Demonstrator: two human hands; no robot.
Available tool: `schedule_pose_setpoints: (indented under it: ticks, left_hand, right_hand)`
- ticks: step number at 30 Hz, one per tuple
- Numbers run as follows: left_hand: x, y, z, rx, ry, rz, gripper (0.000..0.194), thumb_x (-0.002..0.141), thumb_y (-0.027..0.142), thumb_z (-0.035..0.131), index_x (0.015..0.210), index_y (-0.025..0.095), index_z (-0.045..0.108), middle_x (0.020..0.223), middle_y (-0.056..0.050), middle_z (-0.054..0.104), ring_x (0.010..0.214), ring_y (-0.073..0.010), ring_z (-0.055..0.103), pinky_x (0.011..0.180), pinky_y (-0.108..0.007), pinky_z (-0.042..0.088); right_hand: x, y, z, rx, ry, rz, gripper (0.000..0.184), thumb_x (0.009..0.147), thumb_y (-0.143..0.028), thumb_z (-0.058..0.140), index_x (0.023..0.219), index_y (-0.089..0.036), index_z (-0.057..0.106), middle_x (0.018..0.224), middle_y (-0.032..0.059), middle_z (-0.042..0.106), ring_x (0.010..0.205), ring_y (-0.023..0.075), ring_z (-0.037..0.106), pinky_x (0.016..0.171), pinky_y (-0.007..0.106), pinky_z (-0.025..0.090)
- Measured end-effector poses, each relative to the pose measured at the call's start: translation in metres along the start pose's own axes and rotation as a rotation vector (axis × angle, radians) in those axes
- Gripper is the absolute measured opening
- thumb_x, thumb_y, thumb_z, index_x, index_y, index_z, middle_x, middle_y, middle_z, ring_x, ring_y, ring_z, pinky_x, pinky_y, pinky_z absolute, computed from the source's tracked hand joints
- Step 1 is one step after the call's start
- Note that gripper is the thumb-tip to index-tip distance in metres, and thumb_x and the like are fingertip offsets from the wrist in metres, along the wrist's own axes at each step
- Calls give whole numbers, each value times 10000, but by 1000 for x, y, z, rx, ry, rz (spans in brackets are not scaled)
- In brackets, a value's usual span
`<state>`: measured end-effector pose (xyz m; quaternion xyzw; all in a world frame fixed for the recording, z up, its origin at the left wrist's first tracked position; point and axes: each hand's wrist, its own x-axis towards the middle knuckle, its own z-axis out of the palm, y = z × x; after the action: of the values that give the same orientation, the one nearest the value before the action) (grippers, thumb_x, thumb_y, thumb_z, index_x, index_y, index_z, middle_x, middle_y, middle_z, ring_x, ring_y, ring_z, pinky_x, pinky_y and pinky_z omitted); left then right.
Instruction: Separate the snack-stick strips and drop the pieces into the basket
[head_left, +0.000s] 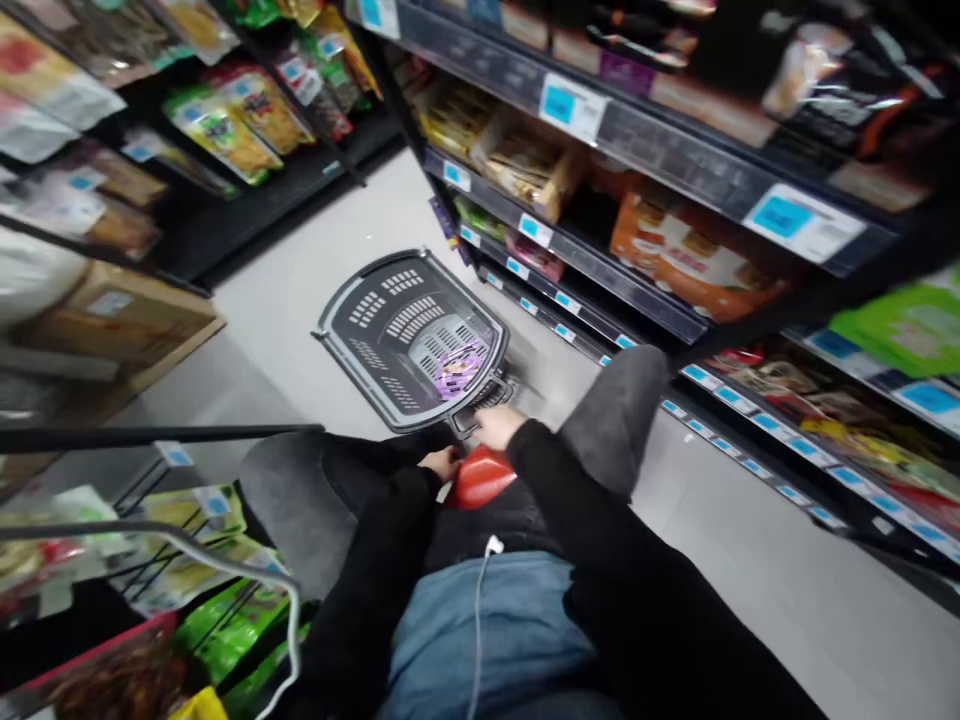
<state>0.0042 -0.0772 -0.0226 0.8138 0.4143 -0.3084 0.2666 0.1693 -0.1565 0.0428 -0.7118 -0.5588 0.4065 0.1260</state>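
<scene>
Between my knees is a shiny red packet [482,480], close to my body. My left hand [441,463] is closed at its left corner, fingers pinched together. At the packet's upper edge, my right hand [498,426] is also closed, its fingers curled and overlapping the near end of the basket handle in view. My fingertips are small and blurred. Just beyond my hands a grey shopping basket [337,350] stands on the floor. A purple packet [459,372] lies inside it, at the near right.
Shelves [637,290] of packaged food with blue price tags run along the right. More packets hang on racks [262,190] at the left, above a cardboard box [165,320]. A grey metal bar [187,538] juts in at lower left. A white cable [478,620] hangs over my front.
</scene>
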Motion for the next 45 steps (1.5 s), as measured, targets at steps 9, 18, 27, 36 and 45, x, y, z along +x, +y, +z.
schedule_pose_setpoints:
  ticks: [9, 18, 27, 36, 45]
  left_hand:
    - [37, -9, -2, 102, 381, -129, 514, 754, 275, 468, 1195, 13, 426, 1211, -297, 426, 1134, -395, 398, 886, -478, 337]
    - [69, 6, 16, 95, 108, -175, 892, 680, 445, 564, 1363, 17, 181, 1434, -227, 153, 1305, -379, 151, 997, -497, 260]
    - [69, 17, 11, 86, 112, -220, 890, 684, 463, 577, 1363, 26, 204, 1427, -229, 174, 1301, -384, 165, 966, -491, 319]
    - [60, 27, 8, 60, -15, -50, 689, 721, 513, 508, 1319, 212, 347, 1465, -157, 94, 1313, -356, 151, 998, -527, 221]
    - [51, 23, -5, 9, 22, -36, 679, 766, 499, 442, 1347, 185, 285, 1461, -144, 137, 1306, -348, 168, 997, -547, 212]
  right_hand:
    - [-72, 151, -62, 861, 898, 573, 184, 701, -311, 532, 813, -181, 600, 770, 51, 654, 627, 123, 616, 637, 283, 497]
    - [-64, 157, -49, 1039, 847, 785, 223, 623, -329, 645, 764, -162, 609, 701, 16, 638, 555, 89, 592, 513, 188, 466]
    - [-2, 163, -60, 1031, 744, 585, 193, 703, -330, 592, 795, -162, 582, 712, -2, 624, 550, 63, 581, 550, 183, 477]
    - [2, 135, -53, 926, 755, 362, 244, 705, -360, 596, 846, -163, 585, 749, 17, 636, 625, 85, 600, 673, 253, 506]
    - [-1, 132, -60, 860, 825, 302, 206, 688, -309, 604, 829, -159, 600, 721, 18, 637, 628, 103, 609, 674, 278, 515]
